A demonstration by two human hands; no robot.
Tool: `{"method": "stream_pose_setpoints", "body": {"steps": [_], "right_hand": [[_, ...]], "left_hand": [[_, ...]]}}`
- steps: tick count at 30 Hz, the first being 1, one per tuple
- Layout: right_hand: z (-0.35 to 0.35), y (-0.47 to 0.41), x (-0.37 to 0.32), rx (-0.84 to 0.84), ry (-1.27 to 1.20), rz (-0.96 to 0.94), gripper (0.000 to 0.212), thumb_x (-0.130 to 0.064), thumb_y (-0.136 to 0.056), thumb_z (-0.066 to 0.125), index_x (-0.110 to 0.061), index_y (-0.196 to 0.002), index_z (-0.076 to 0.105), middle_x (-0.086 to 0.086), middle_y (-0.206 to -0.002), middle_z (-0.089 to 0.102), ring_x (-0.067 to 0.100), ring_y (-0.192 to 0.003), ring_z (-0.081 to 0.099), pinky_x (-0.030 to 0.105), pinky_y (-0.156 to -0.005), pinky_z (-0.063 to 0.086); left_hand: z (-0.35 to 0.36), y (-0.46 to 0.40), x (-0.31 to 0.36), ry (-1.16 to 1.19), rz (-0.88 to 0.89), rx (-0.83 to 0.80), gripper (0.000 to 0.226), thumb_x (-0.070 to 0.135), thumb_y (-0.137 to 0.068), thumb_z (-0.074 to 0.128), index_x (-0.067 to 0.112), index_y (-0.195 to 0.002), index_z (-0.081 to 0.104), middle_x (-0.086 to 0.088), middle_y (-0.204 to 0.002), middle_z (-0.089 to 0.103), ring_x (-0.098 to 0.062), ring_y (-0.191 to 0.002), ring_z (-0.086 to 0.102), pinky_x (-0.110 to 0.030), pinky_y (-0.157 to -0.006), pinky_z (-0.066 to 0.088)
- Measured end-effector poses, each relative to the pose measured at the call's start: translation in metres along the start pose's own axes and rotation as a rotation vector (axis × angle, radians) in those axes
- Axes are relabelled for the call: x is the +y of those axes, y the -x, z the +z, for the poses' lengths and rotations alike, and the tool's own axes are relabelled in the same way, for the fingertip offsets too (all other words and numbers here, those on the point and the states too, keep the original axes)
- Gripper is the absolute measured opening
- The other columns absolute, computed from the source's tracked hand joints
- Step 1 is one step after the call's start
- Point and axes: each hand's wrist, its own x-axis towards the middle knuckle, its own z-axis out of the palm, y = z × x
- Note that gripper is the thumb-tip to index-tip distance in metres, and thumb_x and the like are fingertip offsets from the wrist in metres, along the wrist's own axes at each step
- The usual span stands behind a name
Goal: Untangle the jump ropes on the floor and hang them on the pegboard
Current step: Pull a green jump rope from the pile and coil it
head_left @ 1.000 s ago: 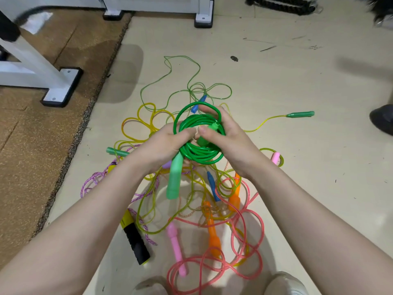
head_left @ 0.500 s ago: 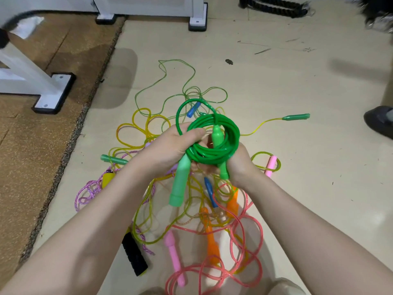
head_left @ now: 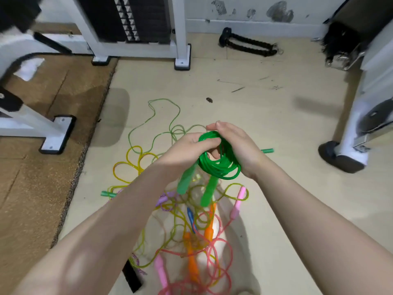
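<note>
1. Green rope (head_left: pixel 220 165): coiled, held up above the floor (head_left: pixel 265 107) between both hands.
2. Left hand (head_left: pixel 189 149): fingers curled over the coil's top, gripping it.
3. Right hand (head_left: pixel 236 145): wrapped around the coil's right side, gripping it.
4. Two green handles (head_left: pixel 207 191) dangle below the coil.
5. Tangle (head_left: pixel 191 226) of yellow, pink, orange ropes lies on the floor beneath.

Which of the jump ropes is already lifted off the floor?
The solid green rope, coiled and gripped by the left hand and right hand. Its two handles dangle below; the pink, orange and yellow ropes lie tangled on the floor.
</note>
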Motion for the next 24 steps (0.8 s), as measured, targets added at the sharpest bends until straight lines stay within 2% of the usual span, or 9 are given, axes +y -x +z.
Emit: {"method": "stream_pose_setpoints", "body": {"steps": [2,5,7,9,12,15,19,21,24], "right_hand": [[-0.009,0.031,-0.053,0.059,0.121,-0.025,0.015,-0.023,-0.094,0.052,-0.013,-0.091,0.062,0.000,-0.075,0.062,0.005,-0.065,0.057,0.019,-0.066,0.045],[-0.020,0.085,-0.150,-0.059,0.180,-0.025,0.006,-0.008,-0.089,0.059,-0.014,-0.090,0.059,-0.010,-0.067,0.063,-0.005,-0.060,0.056,0.012,-0.063,0.043],[-0.025,0.117,-0.220,-0.159,0.254,-0.027,0.026,0.001,-0.082,0.066,-0.010,-0.104,0.056,-0.011,-0.078,0.064,-0.008,-0.068,0.058,0.010,-0.068,0.044],[-0.029,0.143,-0.279,-0.228,0.247,-0.005,0.050,0.010,-0.077,0.066,-0.009,-0.120,0.048,-0.008,-0.087,0.060,-0.008,-0.071,0.057,0.010,-0.070,0.044],[-0.022,0.165,-0.367,-0.243,0.175,-0.011,0.060,0.017,-0.078,0.060,-0.015,-0.126,0.042,-0.007,-0.082,0.058,-0.005,-0.069,0.057,0.011,-0.070,0.045],[-0.009,0.179,-0.432,-0.159,0.126,-0.086,0.044,0.015,-0.083,0.055,-0.016,-0.113,0.047,-0.005,-0.084,0.060,-0.006,-0.070,0.058,0.012,-0.074,0.046],[-0.027,0.155,-0.485,-0.042,-0.020,-0.141,0.031,0.004,-0.088,0.055,-0.010,-0.115,0.046,0.004,-0.081,0.066,0.010,-0.071,0.062,0.023,-0.076,0.050],[-0.051,0.140,-0.519,-0.015,-0.068,-0.178,0.028,0.001,-0.089,0.055,-0.010,-0.113,0.047,0.002,-0.072,0.066,0.007,-0.063,0.062,0.019,-0.065,0.052],[-0.097,0.112,-0.570,-0.042,0.007,-0.238,0.021,-0.001,-0.091,0.053,-0.014,-0.106,0.049,0.005,-0.075,0.063,0.003,-0.057,0.061,0.015,-0.058,0.050]], "left_hand": [[0.010,0.013,0.049,0.123,-0.041,0.009,0.018,0.018,-0.090,0.057,0.013,-0.072,0.056,0.009,-0.054,0.056,-0.004,-0.052,0.051,-0.017,-0.053,0.040],[0.020,0.052,0.132,0.278,-0.077,-0.041,0.023,0.025,-0.084,0.059,0.004,-0.076,0.053,0.001,-0.061,0.053,-0.010,-0.057,0.051,-0.020,-0.055,0.040],[0.028,0.081,0.192,0.403,-0.101,-0.047,0.029,0.023,-0.088,0.056,0.001,-0.071,0.049,-0.002,-0.060,0.050,-0.011,-0.056,0.056,-0.018,-0.054,0.045],[0.035,0.107,0.253,0.525,-0.157,-0.035,0.027,0.027,-0.084,0.054,0.007,-0.069,0.047,0.002,-0.048,0.045,-0.010,-0.051,0.057,-0.020,-0.056,0.047],[0.033,0.132,0.351,0.584,-0.202,-0.068,0.029,0.028,-0.089,0.048,0.010,-0.067,0.048,0.005,-0.037,0.035,-0.008,-0.043,0.049,-0.024,-0.063,0.038],[0.021,0.142,0.430,0.336,-0.145,-0.086,0.041,0.027,-0.095,0.044,0.012,-0.061,0.061,0.006,-0.034,0.035,-0.007,-0.041,0.044,-0.022,-0.058,0.038],[0.015,0.111,0.495,-0.062,0.079,-0.026,0.026,0.028,-0.095,0.049,0.012,-0.077,0.059,0.000,-0.051,0.050,-0.006,-0.045,0.046,-0.020,-0.052,0.037],[0.020,0.086,0.521,-0.083,0.152,0.007,0.020,0.027,-0.095,0.051,0.016,-0.081,0.061,0.000,-0.056,0.051,-0.008,-0.052,0.048,-0.022,-0.054,0.038],[0.038,0.042,0.560,-0.021,0.206,0.056,0.014,0.023,-0.095,0.051,0.016,-0.084,0.057,0.010,-0.049,0.051,-0.012,-0.060,0.047,-0.026,-0.060,0.039]]}}
